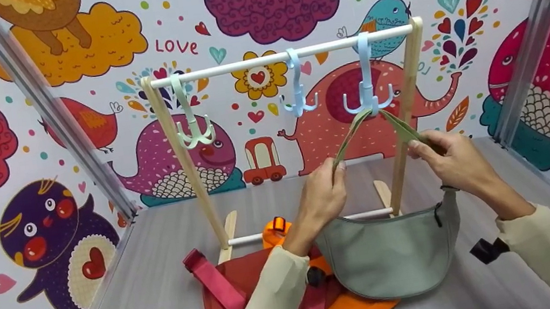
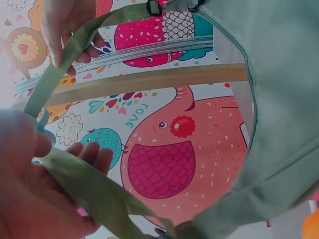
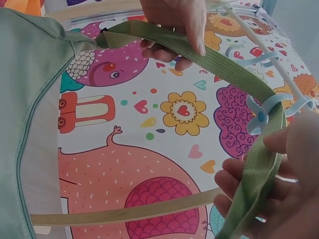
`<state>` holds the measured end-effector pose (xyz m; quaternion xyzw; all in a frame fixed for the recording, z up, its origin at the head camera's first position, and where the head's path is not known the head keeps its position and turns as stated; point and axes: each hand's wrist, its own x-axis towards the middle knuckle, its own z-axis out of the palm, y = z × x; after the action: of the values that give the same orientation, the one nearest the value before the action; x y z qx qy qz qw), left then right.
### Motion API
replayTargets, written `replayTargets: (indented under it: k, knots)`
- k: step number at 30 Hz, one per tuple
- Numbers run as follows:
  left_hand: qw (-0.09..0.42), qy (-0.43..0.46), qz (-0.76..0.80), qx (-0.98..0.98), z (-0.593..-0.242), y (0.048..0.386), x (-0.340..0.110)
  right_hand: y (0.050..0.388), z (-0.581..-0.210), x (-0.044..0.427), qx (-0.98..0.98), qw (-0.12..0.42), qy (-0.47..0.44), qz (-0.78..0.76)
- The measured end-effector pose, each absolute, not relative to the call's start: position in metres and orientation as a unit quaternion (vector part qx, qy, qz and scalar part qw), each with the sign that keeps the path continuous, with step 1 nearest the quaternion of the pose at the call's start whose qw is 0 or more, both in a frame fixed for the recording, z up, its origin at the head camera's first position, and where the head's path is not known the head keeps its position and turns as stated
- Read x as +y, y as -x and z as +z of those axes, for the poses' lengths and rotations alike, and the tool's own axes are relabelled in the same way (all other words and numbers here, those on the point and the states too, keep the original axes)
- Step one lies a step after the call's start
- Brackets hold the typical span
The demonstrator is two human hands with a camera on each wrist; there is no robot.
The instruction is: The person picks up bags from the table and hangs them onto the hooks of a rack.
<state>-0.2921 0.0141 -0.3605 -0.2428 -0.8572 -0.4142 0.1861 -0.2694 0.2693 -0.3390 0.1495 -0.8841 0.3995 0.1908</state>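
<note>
A grey-green bag hangs by its green strap below the right-hand blue hook, the strap looped over the hook's lower prong. My left hand grips the left side of the strap, and my right hand pinches its right side. In the left wrist view the strap runs across the left hand. The right wrist view shows the strap passing over the blue hook, with the right hand around its near part.
A wooden rack with a white top bar also carries a green hook and another blue hook. A red bag and an orange bag lie on the grey table. A black buckle is beside the right forearm.
</note>
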Motion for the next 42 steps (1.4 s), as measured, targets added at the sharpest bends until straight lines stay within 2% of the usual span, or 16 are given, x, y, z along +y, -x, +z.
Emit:
replayTargets:
  k: [6,21,35,42]
  knots:
    - [0.193,0.245,-0.416,-0.854,-0.363,0.292,0.012,0.27,-0.342,0.269,-0.884,0.205,-0.158,0.388]
    - [0.182,0.233,-0.423,-0.856,-0.363,0.289,0.009,0.266,-0.34,0.27,-0.884,0.189,-0.148,0.402]
    - [0.201,0.225,-0.416,-0.858,-0.367,0.288,0.003,0.264,-0.34,0.271,-0.878,0.18,-0.149,0.419]
    - [0.19,0.223,-0.422,-0.858,-0.369,0.287,-0.001,0.263,-0.339,0.27,-0.872,0.2,-0.149,0.421]
